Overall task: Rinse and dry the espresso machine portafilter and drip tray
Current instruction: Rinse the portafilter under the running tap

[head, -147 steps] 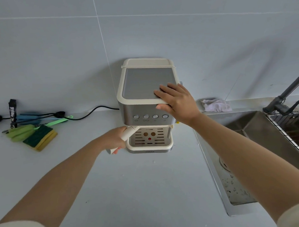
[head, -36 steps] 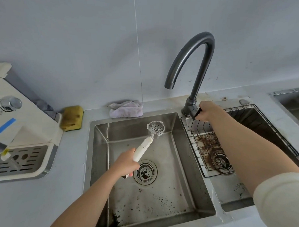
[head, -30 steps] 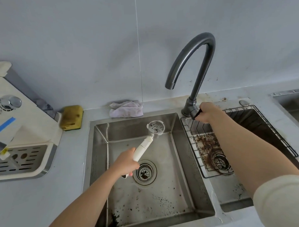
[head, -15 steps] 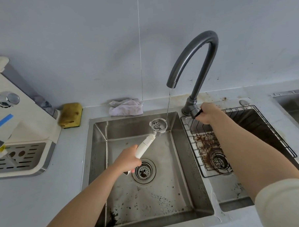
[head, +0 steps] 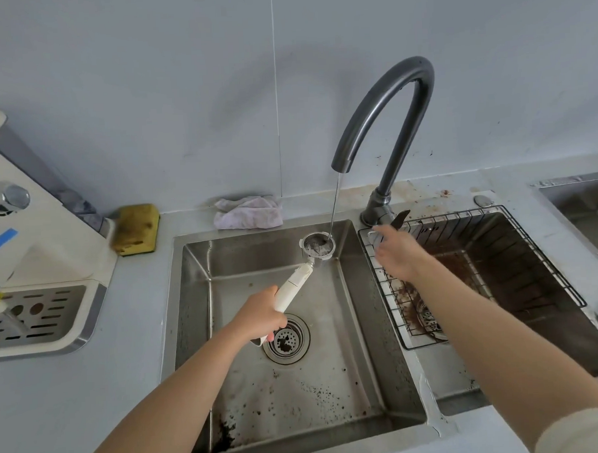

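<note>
- Presently, the portafilter [head: 317,247] was held by its white handle in the left hand [head: 260,317], basket under the faucet [head: 385,119] stream.
- The right hand [head: 393,253] was noted loosely open, gripping nothing.
- Rinsing was judged barely begun; the drip tray [head: 34,320] sat untouched in the machine, drying outstanding.

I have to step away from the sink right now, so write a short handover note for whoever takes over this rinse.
Left hand: gripping the portafilter by its white handle, basket under the faucet stream over the left sink basin.
Right hand: open, just off the faucet lever, holding nothing.
Done: portafilter off the espresso machine, water running.
Left: finish rinsing, shut the water, dry with the cloth; drip tray, in the machine, not yet rinsed.
</note>
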`<action>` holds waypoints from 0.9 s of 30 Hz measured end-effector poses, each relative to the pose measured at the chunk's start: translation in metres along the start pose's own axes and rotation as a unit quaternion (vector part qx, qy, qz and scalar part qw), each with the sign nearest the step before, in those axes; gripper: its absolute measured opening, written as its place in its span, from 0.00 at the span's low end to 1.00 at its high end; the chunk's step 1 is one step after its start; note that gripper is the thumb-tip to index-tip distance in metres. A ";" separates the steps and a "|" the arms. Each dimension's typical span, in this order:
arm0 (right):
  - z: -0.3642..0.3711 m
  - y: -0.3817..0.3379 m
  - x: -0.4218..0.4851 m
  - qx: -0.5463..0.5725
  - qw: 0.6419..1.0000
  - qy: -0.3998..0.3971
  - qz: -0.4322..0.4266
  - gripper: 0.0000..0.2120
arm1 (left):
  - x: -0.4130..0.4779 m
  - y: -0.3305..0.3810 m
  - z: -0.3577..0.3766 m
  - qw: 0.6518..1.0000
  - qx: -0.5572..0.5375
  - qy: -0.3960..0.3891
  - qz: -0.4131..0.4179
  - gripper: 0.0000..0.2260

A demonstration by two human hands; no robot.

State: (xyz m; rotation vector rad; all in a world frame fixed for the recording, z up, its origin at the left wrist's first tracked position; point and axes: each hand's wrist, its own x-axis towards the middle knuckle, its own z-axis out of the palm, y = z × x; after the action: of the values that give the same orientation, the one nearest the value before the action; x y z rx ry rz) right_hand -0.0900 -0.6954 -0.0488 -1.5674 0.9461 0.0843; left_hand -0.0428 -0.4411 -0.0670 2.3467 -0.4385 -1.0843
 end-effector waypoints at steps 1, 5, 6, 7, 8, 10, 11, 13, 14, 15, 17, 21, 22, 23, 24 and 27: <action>0.012 0.002 -0.012 0.037 0.998 -0.043 0.032 0.20 | 0.001 0.001 0.001 1.000 -0.007 -0.001 0.001 0.12; 0.058 0.021 -0.037 0.099 0.982 -0.145 0.071 0.21 | 0.002 0.005 0.006 0.999 -0.033 -0.009 0.012 0.15; 0.067 0.024 -0.036 0.120 0.975 -0.170 0.079 0.18 | 0.002 0.007 0.007 0.999 -0.036 -0.010 0.018 0.15; 0.077 0.027 -0.037 0.148 0.967 -0.191 0.078 0.13 | 0.002 0.008 0.009 0.999 -0.039 -0.011 0.024 0.14; 0.085 0.026 -0.040 0.179 0.960 -0.203 0.077 0.09 | 0.003 0.010 0.011 0.999 -0.042 -0.010 0.031 0.14; 0.094 0.024 -0.040 0.247 0.948 -0.191 0.065 0.07 | 0.004 0.012 0.013 0.997 -0.056 -0.007 0.043 0.14; 0.096 0.026 -0.037 0.263 0.947 -0.175 0.052 0.08 | 0.004 0.013 0.013 0.996 -0.069 -0.005 0.049 0.14; 0.097 0.025 -0.036 0.275 0.949 -0.152 0.028 0.11 | 0.005 0.015 0.015 0.995 -0.084 -0.004 0.060 0.15; 0.096 0.025 -0.036 0.276 0.950 -0.145 0.020 0.13 | 0.006 0.015 0.016 0.994 -0.086 -0.003 0.066 0.16; 0.096 0.026 -0.035 0.273 0.951 -0.142 0.013 0.14 | 0.006 0.016 0.017 0.994 -0.090 -0.001 0.069 0.17; 0.096 0.025 -0.035 0.275 0.952 -0.134 0.008 0.14 | 0.009 0.016 0.019 0.993 -0.092 0.001 0.075 0.20; 0.094 0.027 -0.034 0.293 0.948 -0.125 0.002 0.12 | 0.013 0.017 0.021 0.995 -0.067 0.017 0.076 0.21; 0.095 0.027 -0.033 0.297 0.946 -0.127 0.001 0.10 | 0.013 0.017 0.022 0.995 -0.057 0.025 0.075 0.21; 0.095 0.027 -0.033 0.302 0.945 -0.128 -0.003 0.10 | 0.014 0.017 0.022 0.996 -0.042 0.037 0.075 0.21; 0.095 0.027 -0.033 0.306 0.943 -0.129 -0.006 0.11 | 0.014 0.017 0.022 0.995 -0.023 0.052 0.077 0.20; 0.096 0.023 -0.031 0.321 0.937 -0.136 -0.013 0.12 | 0.014 0.018 0.023 0.990 0.041 0.106 0.088 0.20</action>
State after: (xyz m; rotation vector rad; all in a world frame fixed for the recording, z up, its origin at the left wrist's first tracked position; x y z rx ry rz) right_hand -0.0814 -0.5953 -0.0749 -0.9307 0.6413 -0.0258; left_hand -0.0529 -0.4694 -0.0780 2.4098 -0.6061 -0.7411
